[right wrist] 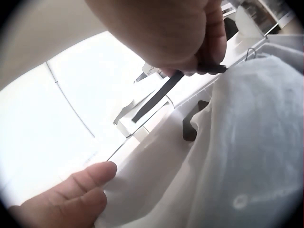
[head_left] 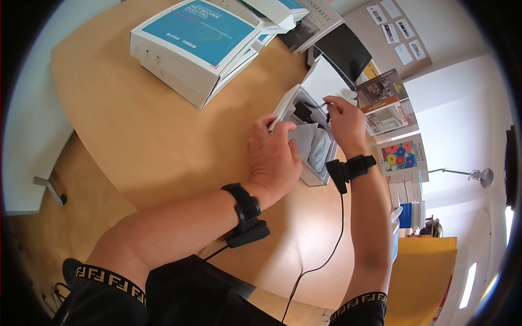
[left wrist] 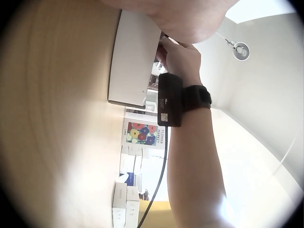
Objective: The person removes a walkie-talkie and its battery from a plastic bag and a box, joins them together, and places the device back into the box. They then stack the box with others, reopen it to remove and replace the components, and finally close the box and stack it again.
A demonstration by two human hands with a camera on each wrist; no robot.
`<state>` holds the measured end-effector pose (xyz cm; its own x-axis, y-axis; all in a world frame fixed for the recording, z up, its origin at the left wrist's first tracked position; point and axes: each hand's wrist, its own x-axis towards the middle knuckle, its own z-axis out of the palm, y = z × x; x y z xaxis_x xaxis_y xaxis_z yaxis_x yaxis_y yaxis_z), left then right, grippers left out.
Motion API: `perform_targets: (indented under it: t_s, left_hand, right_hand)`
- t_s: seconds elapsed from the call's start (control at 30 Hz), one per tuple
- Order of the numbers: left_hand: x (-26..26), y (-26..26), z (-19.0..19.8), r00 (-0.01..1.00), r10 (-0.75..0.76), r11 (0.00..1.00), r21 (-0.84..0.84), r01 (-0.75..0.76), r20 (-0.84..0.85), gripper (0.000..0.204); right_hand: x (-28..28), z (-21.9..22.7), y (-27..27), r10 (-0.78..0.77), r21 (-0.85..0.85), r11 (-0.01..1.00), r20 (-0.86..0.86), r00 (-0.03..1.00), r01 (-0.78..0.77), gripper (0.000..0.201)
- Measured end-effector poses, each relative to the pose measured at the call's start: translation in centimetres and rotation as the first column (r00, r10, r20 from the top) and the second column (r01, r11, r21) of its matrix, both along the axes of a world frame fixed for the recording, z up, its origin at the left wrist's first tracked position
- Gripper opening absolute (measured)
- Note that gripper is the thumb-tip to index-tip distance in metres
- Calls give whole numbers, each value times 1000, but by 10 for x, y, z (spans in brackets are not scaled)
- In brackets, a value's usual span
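A white box with its lid raised holds clear plastic bags and a black item. My left hand grips the box's near-left edge; its fingertips lie over the wall in the right wrist view. Above the box's far-right side, my right hand pinches a black cable between thumb and fingers, and one end hangs free. A translucent bag with pale print fills much of the right wrist view. In the left wrist view the box's outer wall hides its contents.
Blue-and-white boxes are stacked on the wooden table at the back left. Behind the open box stand a dark-screened laptop and upright books. A cable trails from the right wrist camera across the table.
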<state>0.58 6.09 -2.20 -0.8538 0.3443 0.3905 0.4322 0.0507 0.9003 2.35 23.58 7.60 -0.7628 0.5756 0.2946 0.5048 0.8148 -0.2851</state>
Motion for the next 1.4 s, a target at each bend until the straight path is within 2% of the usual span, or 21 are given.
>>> perform_targets:
  t_s: [0.03,0.1,0.17,0.23,0.3,0.33,0.4,0.43,0.5,0.53,0.6,0.73,0.9,1.0,1.03,1.1,1.13,1.2,1.23,1.3,1.4]
  left_hand:
    - [0,0,1,1000,0,1000,0,0,2,32]
    - [1,0,1,1000,-2,1000,9,2,24,31]
    - [1,0,1,1000,-8,1000,3,8,26,31]
    - [0,0,1,1000,-14,1000,-3,14,26,30]
    - [0,0,1,999,-19,1000,4,19,30,29]
    - [0,0,1,999,-19,1000,4,19,31,29]
    - [0,1,1,1000,-10,1000,4,10,15,28]
    - [0,1,0,1000,-9,1000,5,9,15,28]
    - [0,1,0,1000,-11,1000,11,11,2,28]
    - [0,2,0,1000,-14,1000,11,14,1,28]
    - [1,1,0,1000,-3,1000,8,3,5,28]
    - [0,1,0,1000,-19,1000,12,19,-9,29]
    - [-1,0,0,1000,-31,1000,-1,31,-6,29]
    - [0,0,0,1000,-31,999,8,31,-2,29]
    - [0,0,0,999,-32,999,8,32,-2,29]
    - [0,0,1,999,-37,999,9,37,6,29]
    - [0,0,1,999,-37,999,9,37,6,29]
    - [-1,0,1,999,-35,999,1,35,-5,29]
    - [-1,0,0,999,-34,999,1,34,-5,29]
    - [-1,1,0,999,-41,999,12,41,-8,29]
    - [-2,2,-1,999,-47,998,39,47,12,29]
  right_hand:
    - [3,4,5,-14,32,999,-34,999,16,18]
    - [9,0,21,-10,-25,1000,-93,996,7,20]
    - [15,-3,31,-66,-284,959,-306,950,-24,22]
    - [23,-6,37,-76,-318,948,-292,953,-22,23]
    - [32,-7,34,-79,-116,991,-109,991,66,26]
    - [37,-7,32,-79,-116,991,-108,991,66,26]
    - [41,-5,20,-76,-14,997,46,996,76,30]
    - [40,-2,14,-75,-14,997,46,996,76,30]
    - [39,4,6,-152,-95,979,231,961,178,34]
    - [41,-1,11,-154,-96,979,230,961,180,34]
    - [41,-10,21,24,40,999,70,997,-26,35]
    - [35,-4,11,-4,76,997,94,996,-3,34]
    - [33,0,12,-43,-31,998,275,961,53,27]
    - [30,4,12,-84,-17,995,323,943,95,25]
    - [31,2,15,-85,-18,995,323,942,96,25]
    - [34,-7,24,-104,154,986,282,954,62,23]
    - [34,-11,29,-104,154,986,282,954,62,23]
    - [32,-13,30,-72,245,968,110,991,43,22]
    - [33,-13,30,-71,245,969,110,991,42,22]
    - [31,-4,17,-110,-27,993,183,977,117,25]
    - [33,-2,18,-73,-99,990,238,969,99,27]
